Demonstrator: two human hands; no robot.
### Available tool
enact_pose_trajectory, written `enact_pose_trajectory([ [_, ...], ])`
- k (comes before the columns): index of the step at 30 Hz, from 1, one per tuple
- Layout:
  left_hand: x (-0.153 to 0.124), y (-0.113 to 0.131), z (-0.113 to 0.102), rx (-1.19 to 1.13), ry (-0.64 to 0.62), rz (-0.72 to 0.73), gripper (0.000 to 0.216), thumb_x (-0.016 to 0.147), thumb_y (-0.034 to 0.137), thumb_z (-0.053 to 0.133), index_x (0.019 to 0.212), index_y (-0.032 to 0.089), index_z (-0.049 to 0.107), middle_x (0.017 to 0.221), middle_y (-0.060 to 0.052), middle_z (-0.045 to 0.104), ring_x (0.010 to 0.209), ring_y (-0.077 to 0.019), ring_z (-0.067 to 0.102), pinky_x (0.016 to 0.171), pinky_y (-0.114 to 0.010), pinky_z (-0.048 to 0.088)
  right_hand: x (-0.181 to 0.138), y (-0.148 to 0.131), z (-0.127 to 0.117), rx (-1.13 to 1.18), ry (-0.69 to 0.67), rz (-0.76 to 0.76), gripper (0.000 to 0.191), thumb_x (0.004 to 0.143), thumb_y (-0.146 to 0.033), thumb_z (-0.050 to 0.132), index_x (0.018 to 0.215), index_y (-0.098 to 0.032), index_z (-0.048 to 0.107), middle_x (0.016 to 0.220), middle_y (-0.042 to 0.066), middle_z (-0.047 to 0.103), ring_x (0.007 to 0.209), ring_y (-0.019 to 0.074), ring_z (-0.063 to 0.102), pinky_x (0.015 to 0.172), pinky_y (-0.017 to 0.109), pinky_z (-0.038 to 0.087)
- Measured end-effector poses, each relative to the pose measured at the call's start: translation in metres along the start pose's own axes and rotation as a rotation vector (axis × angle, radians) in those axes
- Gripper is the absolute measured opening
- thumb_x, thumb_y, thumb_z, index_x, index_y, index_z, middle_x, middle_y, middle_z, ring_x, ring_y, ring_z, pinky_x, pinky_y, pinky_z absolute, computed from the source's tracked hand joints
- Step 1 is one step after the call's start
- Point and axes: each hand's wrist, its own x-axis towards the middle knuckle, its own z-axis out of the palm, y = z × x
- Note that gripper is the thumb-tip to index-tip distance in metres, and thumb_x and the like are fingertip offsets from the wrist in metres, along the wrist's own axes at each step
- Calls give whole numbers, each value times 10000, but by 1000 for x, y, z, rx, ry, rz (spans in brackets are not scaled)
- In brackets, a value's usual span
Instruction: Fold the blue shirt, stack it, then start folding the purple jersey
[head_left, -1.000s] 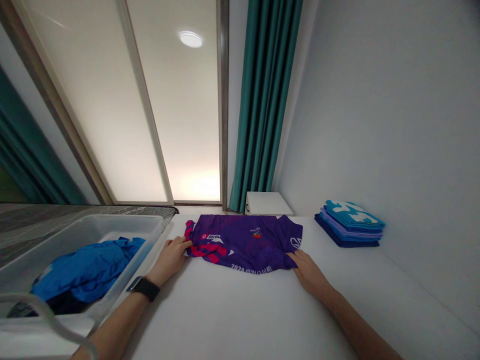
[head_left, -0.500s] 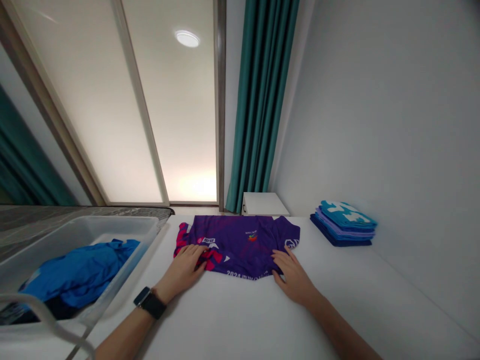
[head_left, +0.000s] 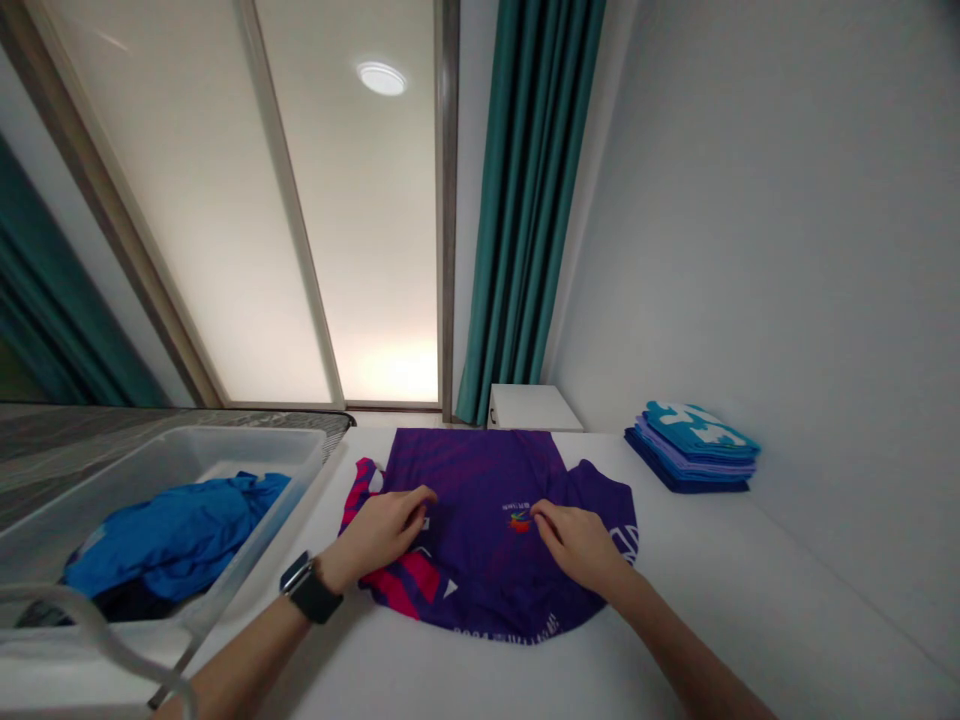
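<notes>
A purple T-shirt [head_left: 480,560] with pink-red patterned sides, white lettering and a small colourful logo lies spread on the white table in front of me. Its lettered edge curves toward me. My left hand [head_left: 384,530] is on the shirt's left part, thumb and fingers drawn together on the cloth; a dark watch [head_left: 310,588] is on that wrist. Just right of the logo, my right hand [head_left: 581,545] pinches the fabric, fingers bent. The cloth between the fingertips is mostly hidden.
At left stands a translucent plastic bin [head_left: 259,437] with crumpled blue clothing [head_left: 180,530] inside. A stack of folded clothes [head_left: 694,450] in blue and lilac sits at the right by the wall. A pale curved bar [head_left: 97,640] crosses the lower left corner.
The shirt's near edge has come closer to me and its sleeves sit lower and wider. My hands have gone from resting near that edge to pinching the cloth farther in.
</notes>
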Motion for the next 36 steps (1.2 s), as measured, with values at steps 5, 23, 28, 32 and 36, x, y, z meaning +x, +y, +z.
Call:
enact_pose_trajectory([
  [5,28,-13,39,117,101,143,418,936,305,456,1342,223,512,1353,-97,560,1243,-242,516,1066,-404,392,32,5,32,-4,-8,-184,405,944,-258,401,1303,-162,561,1373,120,551,1283,226,487,1086,389,366],
  [23,-17,-11,58,114,-60,156,551,993,477,341,1510,295,276,1554,-54,327,1423,-240,312,1158,-458,265,-8,-17,41,-57,-201,-133,561,987,-421,324,1503,-201,309,1578,79,244,1461,222,185,1194,474,150],
  [28,7,-24,51,145,-6,22,547,981,459,353,1483,241,354,1524,-82,385,1400,-241,359,1158,-457,258,16,-10,35,-48,-162,-97,530,977,-409,346,1447,-179,425,1526,97,371,1420,221,303,1185,442,200],
  [32,22,-38,49,182,13,-101,536,952,446,406,1429,205,445,1497,-113,424,1386,-267,379,1143,-472,272,40,0,39,-90,-112,-67,562,978,-401,328,1459,-119,398,1545,136,315,1440,233,256,1188,439,181],
  [36,21,-54,45,101,122,-149,469,961,412,374,1361,211,516,1398,-100,544,1304,-257,474,1113,-456,320,50,7,54,-117,-122,-48,584,994,-452,258,1482,-146,359,1562,120,271,1453,232,214,1188,453,165],
])
